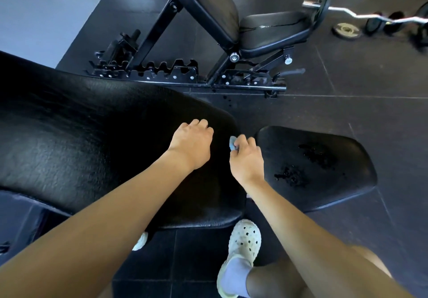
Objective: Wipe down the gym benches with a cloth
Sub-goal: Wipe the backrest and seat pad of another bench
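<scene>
Lying upper right on dark floor [375, 112], a barbell [361, 16] is seen; cloth [232, 143] is pinched by right hand [247, 160], left hand [191, 146] curled on pad [81, 135].

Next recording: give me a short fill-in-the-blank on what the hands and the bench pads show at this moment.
1. The right hand pinches a small cloth that is light ____ in colour.
2. The left hand, fingers curled, lies over the long back pad and holds ____.
3. The seat pad, dotted with wet drops, lies to the ____ of the cloth.

Missing words: blue; nothing; right.
</scene>
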Available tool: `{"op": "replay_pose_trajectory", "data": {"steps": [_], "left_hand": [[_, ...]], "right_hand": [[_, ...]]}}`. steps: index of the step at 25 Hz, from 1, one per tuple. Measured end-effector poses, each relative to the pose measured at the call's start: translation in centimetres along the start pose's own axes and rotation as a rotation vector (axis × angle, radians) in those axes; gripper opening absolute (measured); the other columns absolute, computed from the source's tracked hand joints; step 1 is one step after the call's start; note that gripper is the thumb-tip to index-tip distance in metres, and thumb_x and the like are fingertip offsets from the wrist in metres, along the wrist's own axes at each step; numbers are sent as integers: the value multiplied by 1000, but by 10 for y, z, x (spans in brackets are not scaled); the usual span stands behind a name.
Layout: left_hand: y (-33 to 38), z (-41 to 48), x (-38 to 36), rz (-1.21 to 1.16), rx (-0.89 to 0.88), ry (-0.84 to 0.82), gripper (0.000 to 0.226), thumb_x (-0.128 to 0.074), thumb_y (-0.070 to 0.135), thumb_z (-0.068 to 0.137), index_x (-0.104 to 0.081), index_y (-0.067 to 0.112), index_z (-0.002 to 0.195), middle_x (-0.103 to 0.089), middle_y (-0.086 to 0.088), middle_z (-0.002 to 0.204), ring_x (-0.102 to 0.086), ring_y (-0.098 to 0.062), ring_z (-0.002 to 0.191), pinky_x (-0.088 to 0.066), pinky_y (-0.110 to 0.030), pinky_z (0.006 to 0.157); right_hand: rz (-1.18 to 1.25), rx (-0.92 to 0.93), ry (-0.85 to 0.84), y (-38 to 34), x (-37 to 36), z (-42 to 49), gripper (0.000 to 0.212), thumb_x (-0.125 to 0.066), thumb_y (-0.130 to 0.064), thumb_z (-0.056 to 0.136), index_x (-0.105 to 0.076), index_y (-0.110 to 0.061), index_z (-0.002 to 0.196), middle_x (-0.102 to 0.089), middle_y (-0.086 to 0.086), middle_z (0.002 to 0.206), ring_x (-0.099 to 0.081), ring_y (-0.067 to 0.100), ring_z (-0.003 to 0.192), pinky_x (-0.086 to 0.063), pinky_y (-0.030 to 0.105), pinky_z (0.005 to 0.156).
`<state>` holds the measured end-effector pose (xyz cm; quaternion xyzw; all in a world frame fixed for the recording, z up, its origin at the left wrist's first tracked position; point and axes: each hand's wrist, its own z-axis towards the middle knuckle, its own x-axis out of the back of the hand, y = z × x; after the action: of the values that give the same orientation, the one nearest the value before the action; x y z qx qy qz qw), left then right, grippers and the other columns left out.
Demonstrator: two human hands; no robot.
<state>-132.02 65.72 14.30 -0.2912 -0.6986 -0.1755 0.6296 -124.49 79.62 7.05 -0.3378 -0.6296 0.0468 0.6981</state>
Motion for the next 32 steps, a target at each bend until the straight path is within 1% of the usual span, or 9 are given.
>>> {"op": "replay_pose_trajectory", "data": {"steps": [2,6,10,12,14,20,24,27,32], "left_hand": [[0,-14,-3,-16,-22,-6,33,-52,27,98,-59,19,129,-56,-3,128,-55,-22,119,-47,-39,99],[1,-44,1,-88,-86,-2,28,-47,26,99,-61,19,123,-60,-1,121,-59,-21,114,-45,-39,103],[6,-50,-1,-36,-75,8,24,-49,27,98,-62,20,118,-61,-1,116,-60,-19,108,-47,-36,98],[16,-45,-1,-17,-27,-3,23,-49,27,99,-61,19,117,-61,-3,115,-61,-21,105,-47,-36,93],[25,-43,-2,18,2,0,23,-49,26,99,-61,17,116,-62,-5,116,-61,-23,106,-46,-36,92],[14,-62,-15,-101,-75,16,32,-48,25,99,-60,19,128,-58,-2,136,-50,-22,132,-39,-41,111],[8,-77,-10,-178,-147,-15,31,-47,23,99,-61,20,126,-61,0,126,-54,-20,122,-44,-40,104],[15,-77,-10,-172,-134,-29,29,-48,24,97,-63,18,122,-62,-2,121,-56,-23,115,-47,-41,98],[36,-88,-11,-134,-121,-54,30,-48,25,97,-61,17,123,-60,-3,123,-56,-24,117,-47,-42,97]], "right_hand": [[61,16,-83,5,0,24,36,-48,-6,99,-48,-14,134,-49,12,128,-55,34,107,-46,43,93],[211,-291,-234,-4,-2,59,51,-43,-10,101,-32,-20,149,-48,17,142,-52,37,126,-41,41,101],[130,-237,-153,-15,1,-7,62,-44,-1,94,-31,-18,151,-50,14,139,-58,34,117,-50,40,92],[92,-241,-162,-8,0,-41,60,-42,-1,93,-31,-17,150,-53,15,131,-60,32,105,-48,38,79],[60,-259,-162,-3,1,-52,58,-42,-2,93,-30,-15,148,-56,16,125,-60,32,99,-43,35,74],[290,-371,-238,-13,8,22,48,-43,-3,97,-29,-10,142,-53,23,130,-55,40,117,-40,37,83],[217,-324,-265,-13,8,3,63,-43,-4,98,-19,-16,155,-52,22,132,-56,37,114,-40,36,80],[233,-396,-331,-3,16,-31,66,-37,-4,98,-11,-15,158,-51,22,137,-57,36,113,-42,38,79],[215,-483,-318,-2,14,-82,65,-36,-7,97,-10,-11,157,-54,20,135,-57,35,109,-48,42,79]]}}
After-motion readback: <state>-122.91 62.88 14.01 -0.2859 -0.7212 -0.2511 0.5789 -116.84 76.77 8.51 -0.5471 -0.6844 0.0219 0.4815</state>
